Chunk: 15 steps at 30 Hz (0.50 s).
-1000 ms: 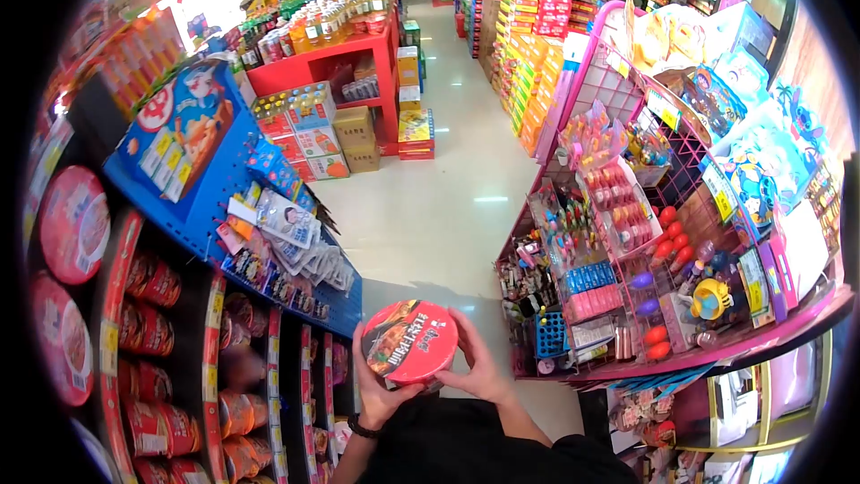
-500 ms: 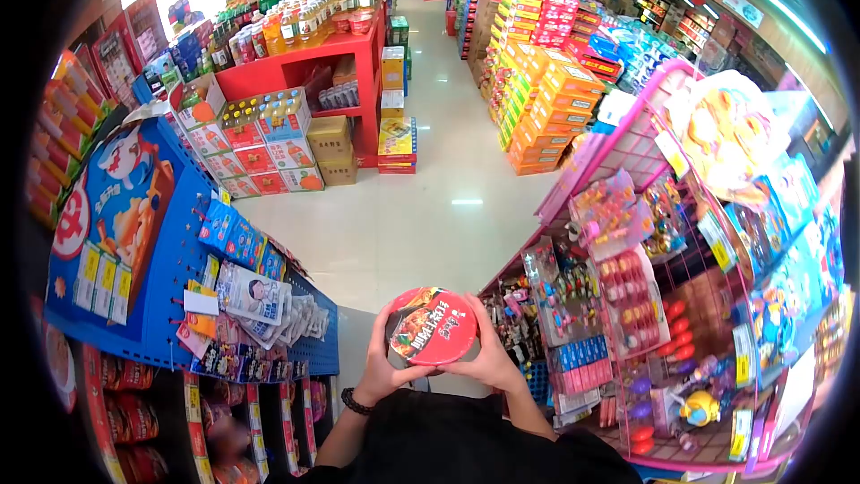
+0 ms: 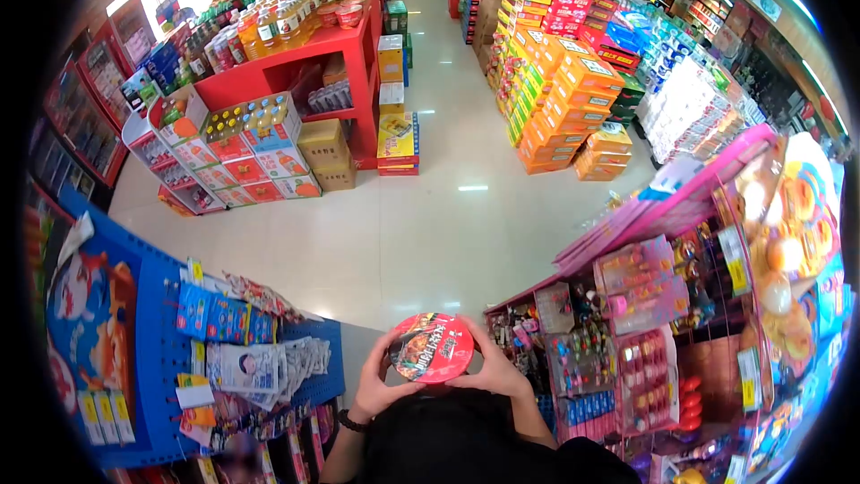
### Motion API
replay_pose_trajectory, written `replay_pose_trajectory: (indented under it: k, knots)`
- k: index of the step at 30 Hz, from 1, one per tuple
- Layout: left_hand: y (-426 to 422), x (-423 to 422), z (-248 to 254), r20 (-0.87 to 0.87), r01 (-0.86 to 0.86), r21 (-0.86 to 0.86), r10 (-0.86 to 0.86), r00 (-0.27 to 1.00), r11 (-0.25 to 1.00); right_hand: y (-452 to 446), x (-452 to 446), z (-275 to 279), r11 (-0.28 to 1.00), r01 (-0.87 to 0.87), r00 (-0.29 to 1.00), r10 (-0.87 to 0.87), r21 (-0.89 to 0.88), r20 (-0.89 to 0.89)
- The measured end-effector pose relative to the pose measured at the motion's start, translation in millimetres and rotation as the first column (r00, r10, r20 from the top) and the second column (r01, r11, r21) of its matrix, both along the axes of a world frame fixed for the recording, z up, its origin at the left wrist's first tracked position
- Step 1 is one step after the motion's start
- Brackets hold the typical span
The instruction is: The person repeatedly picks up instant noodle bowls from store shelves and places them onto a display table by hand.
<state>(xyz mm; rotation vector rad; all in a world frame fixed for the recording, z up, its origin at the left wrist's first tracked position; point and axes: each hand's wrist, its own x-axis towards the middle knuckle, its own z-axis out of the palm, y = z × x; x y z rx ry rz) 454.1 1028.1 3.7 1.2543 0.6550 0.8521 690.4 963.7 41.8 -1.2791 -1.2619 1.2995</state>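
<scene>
A round tub of instant noodles [image 3: 434, 348] with a red printed lid is held in front of my body. My left hand [image 3: 380, 380] wraps its left side, thumb along the near edge, a dark beaded bracelet [image 3: 355, 422] at the wrist. Around the right side curls my right hand [image 3: 495, 366], its thumb also at the near edge. The lid faces up toward me, and the tub's lower part is mostly hidden beneath it.
A blue pegboard rack [image 3: 309, 385] with hanging packets stands at left, a pink wire rack [image 3: 708, 181] of small toys at right. Ahead, tiled floor [image 3: 448, 242] runs between a red shelf of bottles [image 3: 365, 81] and stacked orange cartons [image 3: 557, 108].
Both racks have slid closer to me and the floor cartons show larger, as my viewpoint moves forward. The tub stays in both hands, its lid turned slightly.
</scene>
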Motion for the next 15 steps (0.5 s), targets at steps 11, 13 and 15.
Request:
replay_pose_trajectory:
  k: [11,13,15]
  knots:
    - [185,122,15,0.072,0.025,-0.05,-0.021,0.997,0.998,165,119,-40,0.985,0.153,0.931,-0.119,0.074,-0.346]
    - [217,146,27,0.077,0.043,-0.042,-0.039,0.996,0.998,191,138,-44,0.965,0.235,0.911,-0.176,0.119,-0.373]
    - [243,164,33,0.079,0.038,-0.042,-0.034,0.996,0.998,213,154,-43,0.95,0.292,0.876,-0.218,0.114,-0.429]
